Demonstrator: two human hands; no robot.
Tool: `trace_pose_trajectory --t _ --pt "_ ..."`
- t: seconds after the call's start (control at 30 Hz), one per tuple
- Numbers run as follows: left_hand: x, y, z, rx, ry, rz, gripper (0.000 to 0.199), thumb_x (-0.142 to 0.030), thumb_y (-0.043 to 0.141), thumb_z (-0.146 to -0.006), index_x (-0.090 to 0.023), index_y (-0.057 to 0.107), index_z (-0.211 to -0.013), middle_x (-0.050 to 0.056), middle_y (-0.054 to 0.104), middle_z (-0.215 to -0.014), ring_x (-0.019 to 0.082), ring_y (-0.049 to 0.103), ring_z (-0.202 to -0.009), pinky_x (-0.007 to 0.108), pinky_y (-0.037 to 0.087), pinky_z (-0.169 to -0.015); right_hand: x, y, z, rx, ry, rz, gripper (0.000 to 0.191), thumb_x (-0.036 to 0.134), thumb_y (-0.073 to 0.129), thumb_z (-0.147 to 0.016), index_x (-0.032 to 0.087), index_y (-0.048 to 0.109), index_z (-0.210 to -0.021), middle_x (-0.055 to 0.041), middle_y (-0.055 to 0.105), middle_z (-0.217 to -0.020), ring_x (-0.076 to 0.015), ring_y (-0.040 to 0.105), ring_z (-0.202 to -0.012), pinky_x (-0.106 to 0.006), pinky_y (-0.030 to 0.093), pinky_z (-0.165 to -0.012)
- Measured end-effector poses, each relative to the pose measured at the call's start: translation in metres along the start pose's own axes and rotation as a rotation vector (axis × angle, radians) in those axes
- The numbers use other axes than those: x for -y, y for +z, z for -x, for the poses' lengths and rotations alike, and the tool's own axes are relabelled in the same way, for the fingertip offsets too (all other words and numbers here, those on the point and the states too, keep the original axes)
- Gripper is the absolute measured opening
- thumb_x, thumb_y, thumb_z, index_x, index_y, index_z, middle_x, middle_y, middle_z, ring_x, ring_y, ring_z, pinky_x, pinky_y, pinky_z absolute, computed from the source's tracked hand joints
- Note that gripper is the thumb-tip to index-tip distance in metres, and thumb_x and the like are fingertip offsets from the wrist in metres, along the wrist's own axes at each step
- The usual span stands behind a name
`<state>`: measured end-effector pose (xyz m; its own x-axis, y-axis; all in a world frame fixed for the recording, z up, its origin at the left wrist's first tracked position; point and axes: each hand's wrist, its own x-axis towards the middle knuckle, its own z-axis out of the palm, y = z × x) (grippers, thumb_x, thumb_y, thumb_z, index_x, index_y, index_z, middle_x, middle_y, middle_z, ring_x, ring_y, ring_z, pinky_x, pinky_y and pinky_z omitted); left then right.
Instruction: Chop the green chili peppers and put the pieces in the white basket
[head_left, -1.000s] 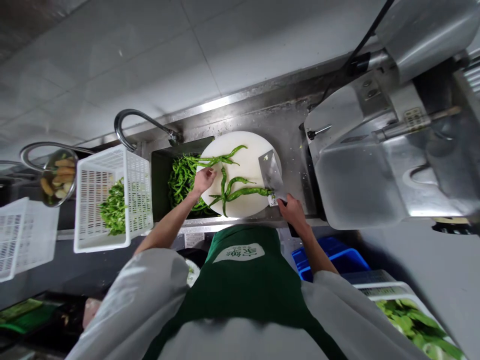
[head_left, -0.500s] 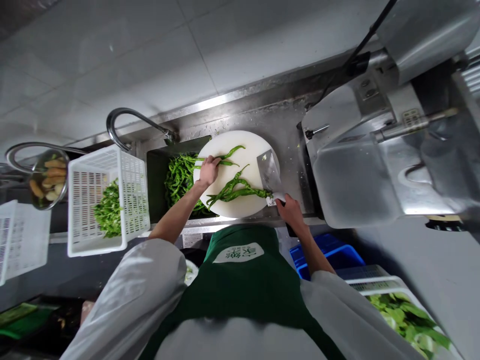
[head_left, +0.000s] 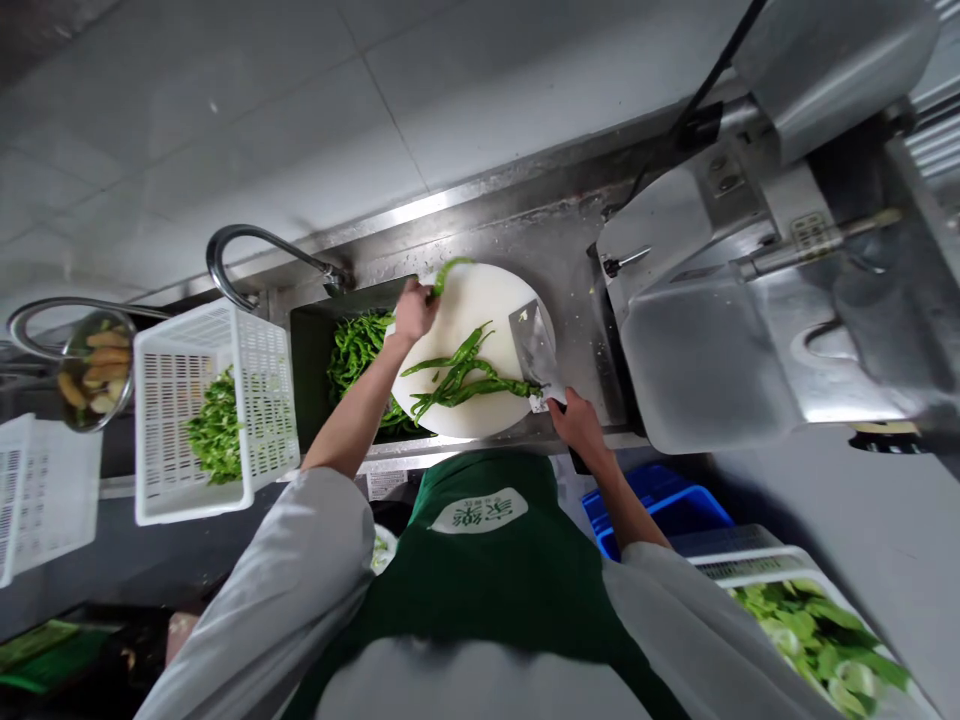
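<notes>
A round white cutting board (head_left: 491, 300) lies over the right part of a sink. Several long green peppers (head_left: 469, 380) lie on it in a loose bunch. At the board's upper left, my left hand (head_left: 415, 312) is closed on a green pepper (head_left: 448, 270) that curves up toward the board's far edge. My right hand (head_left: 576, 415) grips the handle of a cleaver (head_left: 534, 340); its wide blade lies over the board's right side, beside the pepper ends. A large heap of green peppers (head_left: 358, 350) fills part of the sink left of the board.
Left of the sink stands a white basket (head_left: 187, 500) with chopped greens, below a curved faucet (head_left: 262, 232). A metal slicing machine (head_left: 712, 360) is at the right. Blue bins (head_left: 675, 500) and a basket of leaves (head_left: 795, 555) sit at the lower right.
My left hand has moved up and slightly left with a pepper, off the other peppers. Another pepper now lies at the left of the bunch. My right hand and the cleaver have barely moved.
</notes>
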<state>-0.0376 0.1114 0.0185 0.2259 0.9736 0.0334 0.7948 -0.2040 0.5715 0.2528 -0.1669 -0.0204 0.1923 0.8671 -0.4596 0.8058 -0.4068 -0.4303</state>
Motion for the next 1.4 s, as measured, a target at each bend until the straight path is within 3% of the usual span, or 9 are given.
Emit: trace_pose_trajectory --t 0.13,0.23,0.47,0.57,0.67,0.83,1.1,1.23,1.4 --pt "-0.003 -0.055 -0.002 -0.411 -0.068 0.499 0.028 -0.041 0.077 -0.082 -0.017 0.064 -0.087 -0.001 0.060 -0.076 0.014 0.064 -0.072 0.027 0.055 -0.070 -0.003 0.003 -0.001 0.003 0.028 -0.047 0.025 0.036 0.052 -0.099 0.016 0.066 -0.103 -0.0124 0.073 -0.094 -0.0257 0.066 -0.087 -0.030 0.040 -0.074" --pt "-0.003 -0.065 0.018 -0.535 -0.295 0.879 0.029 -0.041 0.074 -0.084 -0.018 0.058 -0.081 -0.006 0.051 -0.062 0.011 0.064 -0.065 0.024 0.055 -0.065 -0.004 0.003 -0.001 -0.006 0.025 -0.068 0.025 0.037 0.051 -0.098 0.017 0.066 -0.100 -0.0115 0.073 -0.092 -0.0254 0.065 -0.085 -0.030 0.040 -0.073" --pt "0.018 -0.029 0.115 -0.050 -0.919 0.994 0.029 -0.035 0.078 -0.081 -0.014 0.061 -0.071 0.003 0.061 -0.063 0.008 0.056 -0.049 0.019 0.047 -0.046 -0.002 -0.012 0.003 -0.003 -0.041 -0.057 0.027 0.035 0.048 -0.099 0.015 0.066 -0.102 -0.0115 0.074 -0.094 -0.0239 0.066 -0.086 -0.029 0.041 -0.074" --pt "0.027 -0.033 0.133 -0.135 -0.798 0.685 0.026 -0.039 0.076 -0.079 -0.014 0.068 -0.079 0.001 0.060 -0.062 0.007 0.048 -0.042 0.019 0.036 -0.039 -0.002 -0.028 0.000 0.004 -0.040 0.073 0.030 0.035 0.046 -0.101 0.013 0.066 -0.106 -0.0136 0.074 -0.092 -0.0250 0.068 -0.085 -0.029 0.041 -0.072" --pt "0.022 -0.022 0.122 -0.224 -0.375 0.310 0.018 -0.033 0.068 -0.084 -0.016 0.072 -0.086 0.004 0.069 -0.078 0.015 0.064 -0.066 0.026 0.051 -0.059 0.005 -0.048 -0.011 -0.012 -0.066 0.228 0.033 0.035 0.043 -0.103 0.011 0.065 -0.112 -0.0163 0.074 -0.092 -0.0278 0.069 -0.086 -0.031 0.042 -0.073" --pt "-0.004 0.031 0.089 0.176 0.166 -0.084 0.015 -0.030 0.075 -0.085 -0.021 0.077 -0.097 0.010 0.067 -0.125 0.032 0.055 -0.122 0.052 0.045 -0.105 0.029 -0.070 -0.030 0.003 -0.104 0.373 0.035 0.032 0.037 -0.106 0.012 0.062 -0.119 -0.0190 0.075 -0.098 -0.0306 0.072 -0.093 -0.034 0.046 -0.080" --pt "-0.008 0.086 0.068 0.199 0.179 0.100 0.021 -0.017 0.060 -0.091 -0.020 0.076 -0.104 0.010 0.063 -0.122 0.022 0.064 -0.108 0.037 0.050 -0.103 0.036 -0.066 -0.037 0.077 -0.142 0.450 0.036 0.028 0.033 -0.107 0.012 0.056 -0.129 -0.0178 0.075 -0.101 -0.0305 0.073 -0.097 -0.035 0.048 -0.085" --pt "0.000 0.094 0.056 0.086 0.146 0.217 0.038 -0.028 0.062 -0.091 -0.015 0.068 -0.126 0.011 0.065 -0.110 0.023 0.064 -0.097 0.038 0.052 -0.098 0.030 -0.069 -0.043 0.087 -0.135 0.445 0.035 0.031 0.036 -0.106 0.013 0.058 -0.127 -0.0183 0.075 -0.101 -0.0308 0.073 -0.095 -0.034 0.047 -0.082" --pt "0.015 0.088 0.046 0.069 -0.046 0.274 0.026 -0.023 0.060 -0.088 -0.014 0.073 -0.108 0.004 0.067 -0.078 0.018 0.058 -0.070 0.035 0.051 -0.080 0.025 -0.071 -0.049 0.078 -0.126 0.430 0.035 0.033 0.038 -0.106 0.013 0.061 -0.124 -0.0180 0.075 -0.099 -0.0296 0.072 -0.091 -0.033 0.045 -0.078"
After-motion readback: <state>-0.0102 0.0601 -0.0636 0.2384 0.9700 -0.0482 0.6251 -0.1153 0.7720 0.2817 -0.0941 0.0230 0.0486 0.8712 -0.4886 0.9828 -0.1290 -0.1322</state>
